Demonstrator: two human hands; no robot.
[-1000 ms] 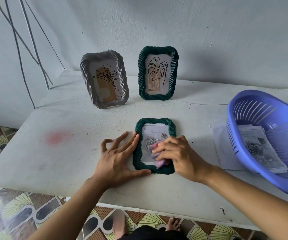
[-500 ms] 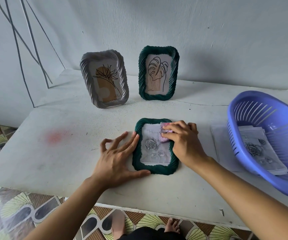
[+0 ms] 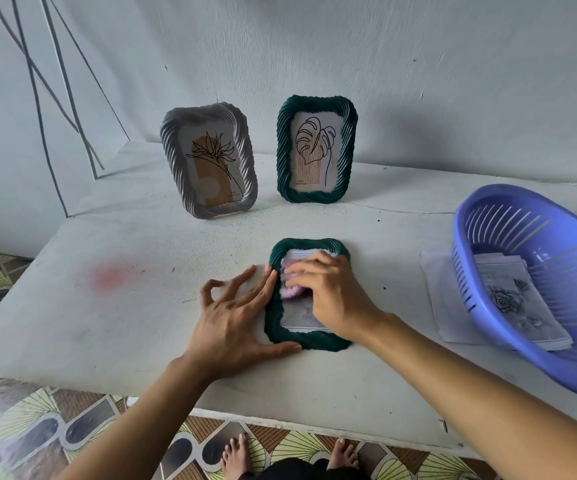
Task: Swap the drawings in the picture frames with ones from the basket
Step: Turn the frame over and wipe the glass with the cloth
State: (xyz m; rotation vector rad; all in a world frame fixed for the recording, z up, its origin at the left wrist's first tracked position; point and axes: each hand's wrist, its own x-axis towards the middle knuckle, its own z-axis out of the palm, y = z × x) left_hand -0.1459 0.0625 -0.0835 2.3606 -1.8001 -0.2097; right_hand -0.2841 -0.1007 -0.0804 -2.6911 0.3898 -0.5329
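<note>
A dark green frame [image 3: 306, 341] lies flat on the white table [image 3: 134, 320], with a grey rose drawing under its glass. My right hand [image 3: 328, 294] presses a small pink cloth [image 3: 292, 291] onto the glass and hides most of the drawing. My left hand [image 3: 235, 318] rests open on the table, its fingers and thumb against the frame's left and lower edges. Two frames stand at the back: a grey frame [image 3: 209, 161] with a flower drawing and a green frame [image 3: 316, 148] with a leaf drawing. The blue basket [image 3: 536, 282] at the right holds rose drawings [image 3: 515, 299].
A loose white sheet [image 3: 439, 299] lies on the table, partly under the basket. A wall stands close behind the frames. Thin dark rods [image 3: 37, 88] lean at the back left. Patterned floor tiles and bare feet [image 3: 235, 455] show below the table's front edge.
My right hand with the pink cloth went from the lower glass up to the top right, then left and down to the upper left. My left hand stays against the frame.
</note>
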